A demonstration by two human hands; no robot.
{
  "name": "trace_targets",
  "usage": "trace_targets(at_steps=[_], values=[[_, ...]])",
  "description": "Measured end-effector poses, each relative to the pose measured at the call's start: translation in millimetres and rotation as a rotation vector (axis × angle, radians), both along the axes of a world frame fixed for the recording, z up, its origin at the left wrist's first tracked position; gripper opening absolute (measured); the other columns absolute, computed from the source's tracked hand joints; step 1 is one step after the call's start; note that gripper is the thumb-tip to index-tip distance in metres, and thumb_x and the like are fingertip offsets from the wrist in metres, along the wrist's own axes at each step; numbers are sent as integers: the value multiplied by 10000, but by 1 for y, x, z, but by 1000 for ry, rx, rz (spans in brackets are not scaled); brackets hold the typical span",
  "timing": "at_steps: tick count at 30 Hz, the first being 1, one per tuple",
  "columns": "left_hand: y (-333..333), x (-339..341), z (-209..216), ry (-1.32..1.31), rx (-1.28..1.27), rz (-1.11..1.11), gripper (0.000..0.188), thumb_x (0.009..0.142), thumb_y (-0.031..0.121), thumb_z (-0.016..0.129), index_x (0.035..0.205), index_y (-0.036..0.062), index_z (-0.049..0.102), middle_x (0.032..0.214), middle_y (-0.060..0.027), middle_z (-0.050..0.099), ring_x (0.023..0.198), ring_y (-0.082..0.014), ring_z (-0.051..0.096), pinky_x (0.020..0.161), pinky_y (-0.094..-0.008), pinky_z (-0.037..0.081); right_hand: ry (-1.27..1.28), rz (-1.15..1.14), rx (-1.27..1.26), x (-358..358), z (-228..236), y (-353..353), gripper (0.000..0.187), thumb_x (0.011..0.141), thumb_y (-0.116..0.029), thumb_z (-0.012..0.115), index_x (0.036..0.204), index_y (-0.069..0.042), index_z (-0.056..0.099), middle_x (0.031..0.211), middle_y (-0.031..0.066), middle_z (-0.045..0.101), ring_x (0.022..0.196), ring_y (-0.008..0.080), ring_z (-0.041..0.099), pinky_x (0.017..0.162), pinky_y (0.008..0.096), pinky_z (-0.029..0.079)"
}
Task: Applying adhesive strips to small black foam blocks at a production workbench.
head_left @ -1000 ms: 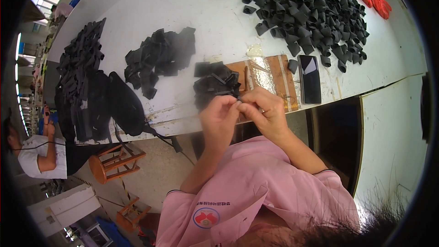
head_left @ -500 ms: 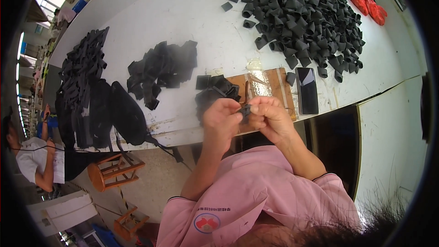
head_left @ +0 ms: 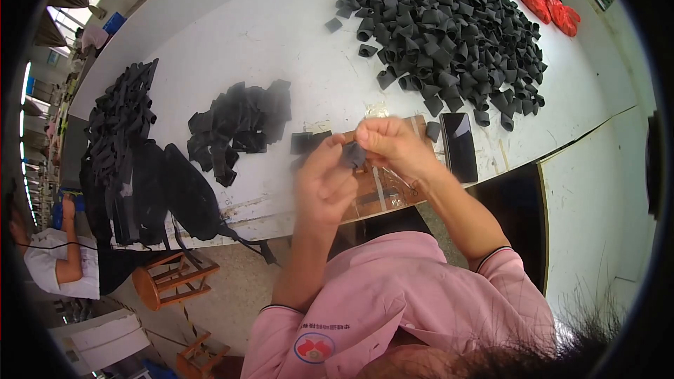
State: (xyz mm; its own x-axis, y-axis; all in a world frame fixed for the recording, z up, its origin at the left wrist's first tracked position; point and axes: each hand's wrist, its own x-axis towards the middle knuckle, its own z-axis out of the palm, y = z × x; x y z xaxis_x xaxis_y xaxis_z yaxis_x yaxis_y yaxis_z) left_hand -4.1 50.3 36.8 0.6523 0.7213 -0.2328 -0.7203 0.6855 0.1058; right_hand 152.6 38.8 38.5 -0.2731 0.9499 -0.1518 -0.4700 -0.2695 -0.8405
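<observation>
Between my hands, above the table's near edge, is a small dark fabric piece (head_left: 353,155). My right hand (head_left: 392,146) pinches it from the right with thumb and fingers. Curled close on its left side is my left hand (head_left: 326,179), with fingertips at the piece, slightly smeared by motion. Under the hands lies a brown wooden board (head_left: 368,196) with tape across it. A few flat dark fabric pieces (head_left: 302,142) show beside my left hand, partly covered by it. A single dark folded piece (head_left: 433,130) rests at the board's right corner.
A large heap of dark fabric loops (head_left: 449,28) covers the far right. Flat dark pieces (head_left: 239,123) and dark strips (head_left: 123,119) lie leftward, near a black padded item (head_left: 189,189). A phone (head_left: 460,147) lies right of the board. Red bags (head_left: 547,7), a wooden stool (head_left: 168,281) and a co-worker (head_left: 67,260) are around.
Both hands have moved up and slightly left with the fabric piece. It now shows a broader face, and my right hand sits higher over it.
</observation>
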Motion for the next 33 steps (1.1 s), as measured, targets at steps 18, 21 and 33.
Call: trace_targets(at_steps=[18, 21, 33], values=[[-7, 4, 16, 759, 914, 524, 92, 839, 23, 503, 898, -16, 562, 904, -128, 583, 860, -196, 540, 841, -345, 411, -810, -511, 705, -10, 28, -31, 222, 700, -116, 680, 866, -5, 584, 740, 76, 520, 595, 173, 524, 499, 271, 419], [-8, 1, 10, 492, 650, 459, 99, 834, 25, 519, 917, -10, 561, 910, -129, 582, 886, -218, 542, 853, -364, 414, -868, -554, 723, -12, 29, -30, 153, 697, -76, 668, 809, -2, 594, 680, 74, 515, 573, 182, 515, 484, 273, 399], [-8, -10, -13, 975, 867, 493, 114, 830, 2, 511, 919, -52, 555, 919, -124, 586, 834, -159, 550, 791, -271, 422, -1018, -513, 783, -6, 15, -26, 59, 718, -41, 630, 726, -15, 578, 664, 60, 540, 566, 178, 524, 492, 272, 404]])
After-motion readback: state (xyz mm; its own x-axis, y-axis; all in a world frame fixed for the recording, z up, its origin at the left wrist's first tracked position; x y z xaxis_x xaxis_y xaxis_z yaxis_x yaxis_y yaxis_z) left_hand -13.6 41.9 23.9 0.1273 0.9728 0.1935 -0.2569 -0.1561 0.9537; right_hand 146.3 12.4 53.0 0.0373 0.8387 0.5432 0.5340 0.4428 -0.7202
